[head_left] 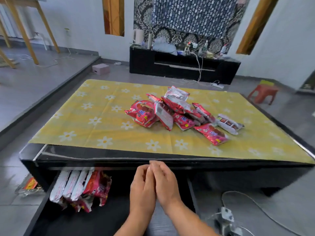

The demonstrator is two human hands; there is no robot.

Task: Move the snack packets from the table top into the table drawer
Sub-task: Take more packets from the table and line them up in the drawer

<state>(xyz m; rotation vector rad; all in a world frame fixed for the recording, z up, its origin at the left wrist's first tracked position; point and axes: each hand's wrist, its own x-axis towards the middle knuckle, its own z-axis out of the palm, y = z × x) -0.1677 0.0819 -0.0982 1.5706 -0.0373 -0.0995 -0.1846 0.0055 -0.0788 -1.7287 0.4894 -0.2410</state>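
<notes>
Fingers (154,167) of the left hand (142,186) and right hand (166,183) lie together, pressed side against side and clamped on nothing, at lower centre over the open drawer (56,218). Drawer contents: packets in drawer (80,188), standing on edge at lower left. Remaining snack packets (177,111) lie heaped right of centre on the yellow-clothed surface (95,116).

A single head-worn wide-angle view is looking forward and steeply down from above the near edge of the surface (68,116), which is filling the middle of the frame. The open drawer (119,215) is lying close beneath the lens at the lower left, the forearms are entering from the bottom centre, and the far wall is bending along the top.
</notes>
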